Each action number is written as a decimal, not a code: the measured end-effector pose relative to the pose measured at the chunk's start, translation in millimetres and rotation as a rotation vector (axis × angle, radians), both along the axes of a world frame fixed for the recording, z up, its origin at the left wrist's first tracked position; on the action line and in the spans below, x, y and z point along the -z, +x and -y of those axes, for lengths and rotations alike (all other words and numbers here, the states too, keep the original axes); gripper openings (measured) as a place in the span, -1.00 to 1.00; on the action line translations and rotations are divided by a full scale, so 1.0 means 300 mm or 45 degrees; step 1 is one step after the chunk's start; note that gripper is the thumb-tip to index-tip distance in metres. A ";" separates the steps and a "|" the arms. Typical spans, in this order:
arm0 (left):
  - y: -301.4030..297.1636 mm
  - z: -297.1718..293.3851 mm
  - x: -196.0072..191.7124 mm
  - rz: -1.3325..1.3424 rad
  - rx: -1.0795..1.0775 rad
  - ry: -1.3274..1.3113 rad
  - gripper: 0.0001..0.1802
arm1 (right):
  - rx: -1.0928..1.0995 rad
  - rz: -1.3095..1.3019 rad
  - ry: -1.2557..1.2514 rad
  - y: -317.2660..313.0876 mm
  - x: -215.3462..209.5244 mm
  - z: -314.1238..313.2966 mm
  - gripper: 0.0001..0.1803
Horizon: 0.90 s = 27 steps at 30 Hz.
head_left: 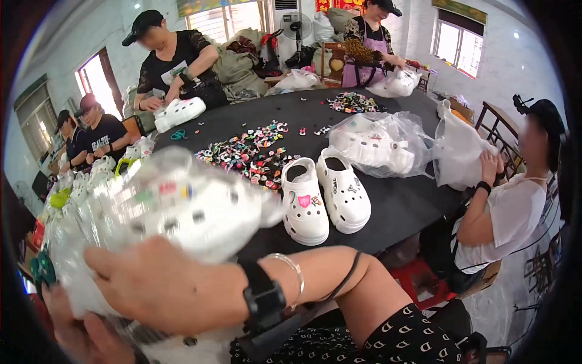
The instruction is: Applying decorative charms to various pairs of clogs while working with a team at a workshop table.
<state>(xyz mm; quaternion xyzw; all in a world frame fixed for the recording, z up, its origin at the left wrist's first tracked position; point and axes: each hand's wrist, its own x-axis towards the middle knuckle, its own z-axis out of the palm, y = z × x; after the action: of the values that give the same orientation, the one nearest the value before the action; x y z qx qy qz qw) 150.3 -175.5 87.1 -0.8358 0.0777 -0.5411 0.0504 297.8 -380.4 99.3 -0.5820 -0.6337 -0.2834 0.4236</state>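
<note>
Clear bag of white clogs (163, 206), right hand (163, 291) fingers gripping its near side, left hand (79, 333) fingers clutching underneath

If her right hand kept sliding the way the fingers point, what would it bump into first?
The right hand points toward the picture's left, lying on the bagged white clogs. Further on it would probably meet her left hand holding the same bag; depth is unclear.
</note>
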 end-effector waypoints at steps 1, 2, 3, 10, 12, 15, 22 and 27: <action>0.023 0.068 -0.083 -0.166 0.049 0.066 -0.61 | 0.120 0.051 0.093 0.029 -0.028 0.002 -0.78; 0.063 0.140 -0.183 -0.330 0.095 0.132 -0.51 | 0.235 0.104 0.186 0.070 -0.067 0.003 -0.79; 0.111 0.227 -0.262 -0.383 0.091 0.146 -0.45 | 0.335 0.223 0.334 0.146 -0.111 0.021 -0.77; 0.190 0.198 -0.271 -0.419 0.059 -0.105 -0.27 | 1.276 0.389 0.911 0.758 -0.365 0.646 -0.66; 0.176 0.201 -0.225 -0.380 0.071 -0.115 -0.38 | 1.359 0.802 1.109 0.849 -0.392 0.816 -0.70; 0.160 0.152 -0.103 -0.486 0.048 -0.219 -0.48 | 1.680 0.542 0.980 0.782 -0.345 0.888 -0.72; 0.218 0.120 0.159 -0.763 0.297 -0.607 -0.66 | 2.343 -0.253 -0.170 0.970 0.246 1.246 -0.65; 0.274 0.199 0.257 -0.906 0.496 -0.660 -0.74 | 2.309 -0.386 -0.051 0.942 0.417 1.367 -0.69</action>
<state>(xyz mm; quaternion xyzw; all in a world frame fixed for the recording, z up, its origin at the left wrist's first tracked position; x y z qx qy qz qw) 232.6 -235.1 10.0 -0.9240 0.1078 -0.2222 -0.2918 580.4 -790.6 -25.7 -0.8942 0.1228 -0.4169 0.1076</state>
